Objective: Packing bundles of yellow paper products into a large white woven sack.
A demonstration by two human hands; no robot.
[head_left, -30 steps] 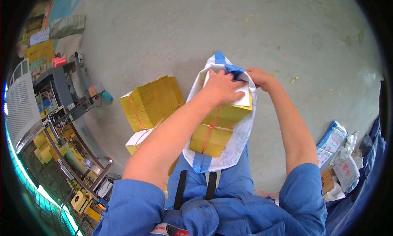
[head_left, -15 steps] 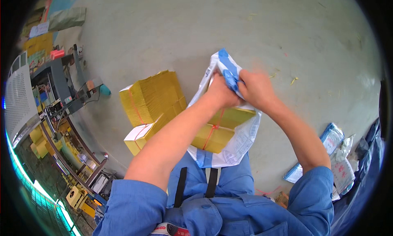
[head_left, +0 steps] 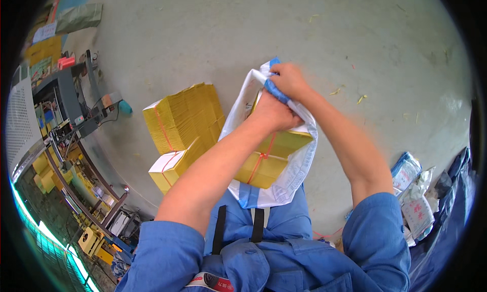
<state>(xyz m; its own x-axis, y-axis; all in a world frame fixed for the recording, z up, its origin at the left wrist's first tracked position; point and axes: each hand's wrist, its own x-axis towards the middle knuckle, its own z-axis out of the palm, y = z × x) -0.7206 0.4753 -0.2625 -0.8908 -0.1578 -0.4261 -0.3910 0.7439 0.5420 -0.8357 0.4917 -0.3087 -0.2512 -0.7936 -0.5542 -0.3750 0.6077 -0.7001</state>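
A white woven sack [head_left: 297, 166] with blue trim lies on the concrete floor in front of me, holding yellow paper bundles [head_left: 266, 162] tied with red string. My right hand [head_left: 286, 80] grips the blue-edged mouth of the sack at its far end. My left hand [head_left: 274, 113] is closed on the same rim just below it, and both pinch the sack's opening together. Left of the sack a large stack of yellow paper bundles [head_left: 182, 117] sits on the floor, with a smaller white-ended bundle [head_left: 170, 168] in front of it.
A metal machine frame [head_left: 71, 104] with wires and yellow stacks stands along the left edge. Crumpled white and blue sacks [head_left: 413, 190] are piled at the right. Bare concrete floor [head_left: 329, 33] stretches beyond the sack.
My left hand came off the top of the bundles and closed on the sack's rim. Both hands have drawn the sack's mouth together at its far end.
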